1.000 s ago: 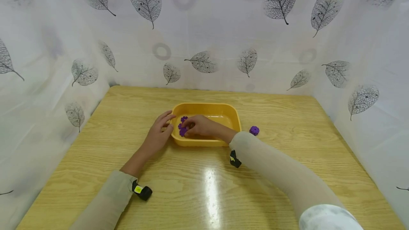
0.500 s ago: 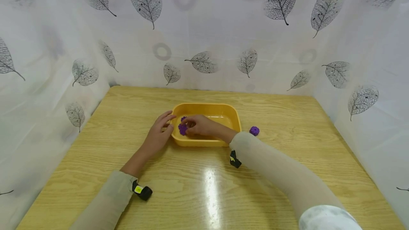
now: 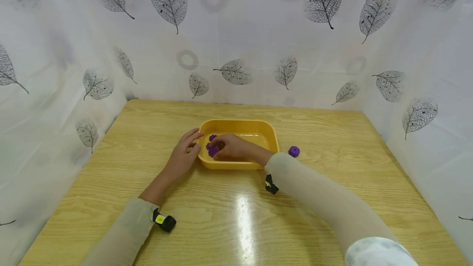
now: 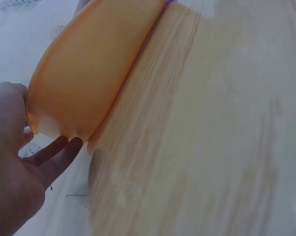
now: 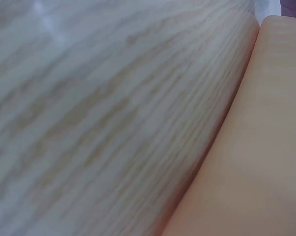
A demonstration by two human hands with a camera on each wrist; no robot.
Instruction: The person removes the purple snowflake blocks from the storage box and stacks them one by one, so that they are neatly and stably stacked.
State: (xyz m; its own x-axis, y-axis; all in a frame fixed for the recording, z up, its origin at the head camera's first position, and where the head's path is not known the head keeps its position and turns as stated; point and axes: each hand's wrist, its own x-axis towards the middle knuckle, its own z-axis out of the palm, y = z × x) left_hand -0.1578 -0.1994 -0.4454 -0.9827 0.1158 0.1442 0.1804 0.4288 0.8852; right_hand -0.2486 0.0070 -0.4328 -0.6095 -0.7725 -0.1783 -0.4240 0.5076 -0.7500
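A yellow plastic tray [image 3: 236, 165] sits on the wooden table. My left hand [image 3: 184, 151] rests against its left end, fingertips touching the wall and rim; in the left wrist view, the fingers [image 4: 57, 160] lie fairly straight against the tray's end. Over the tray's left part, my right hand [image 3: 232, 146] has its thumb and forefinger curled in a pinch on a purple flower-shaped disc [image 3: 212, 151]. Another purple flower-shaped disc [image 3: 212, 137] lies just beyond it in the tray. The right fingers partly cover the discs. The right wrist view shows only table and tray wall [image 5: 251, 132].
Outside the tray, to its right, a small stack of purple flower-shaped discs [image 3: 294, 151] stands on the table [image 3: 207, 216]. A white curtain [image 3: 244, 40] with leaf prints hangs around the back and both sides. My right forearm crosses the tray's near right corner.
My right fingers and the purple disc at them shift slightly within the tray's left part. My left hand stays in place, as do the tray and the stack outside it.
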